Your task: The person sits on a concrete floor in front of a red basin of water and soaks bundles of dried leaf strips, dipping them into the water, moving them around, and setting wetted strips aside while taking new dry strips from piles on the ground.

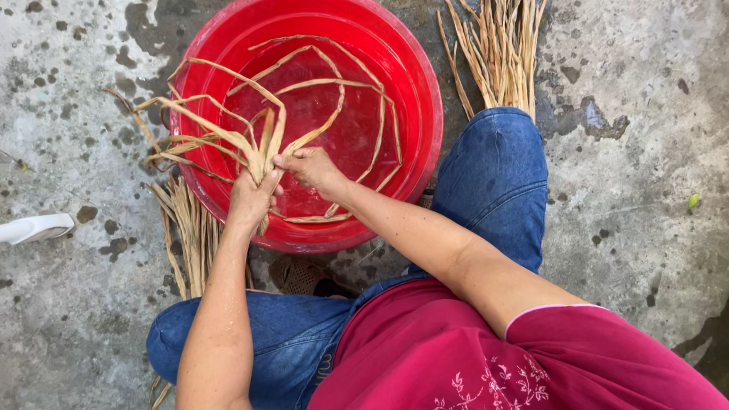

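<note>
Both hands grasp one bunch of dried reed strips [253, 144] over the red basin [412, 78]: left hand [252, 198] clenched around it, right hand [313, 168] pinching beside.

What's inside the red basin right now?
The red basin holds shallow clear water and long dried leaf strips looping round its wall. The left hand grips their gathered ends, which the right hand touches. Hands hide the basin's near part.

View: one head-worn camera, no second view to share ground with.
Facing: straight down over the person's own lap and arms onto the stained grey concrete floor [643, 132].
Nearness: close, with the round red plastic basin [411, 53] at top centre.
</note>
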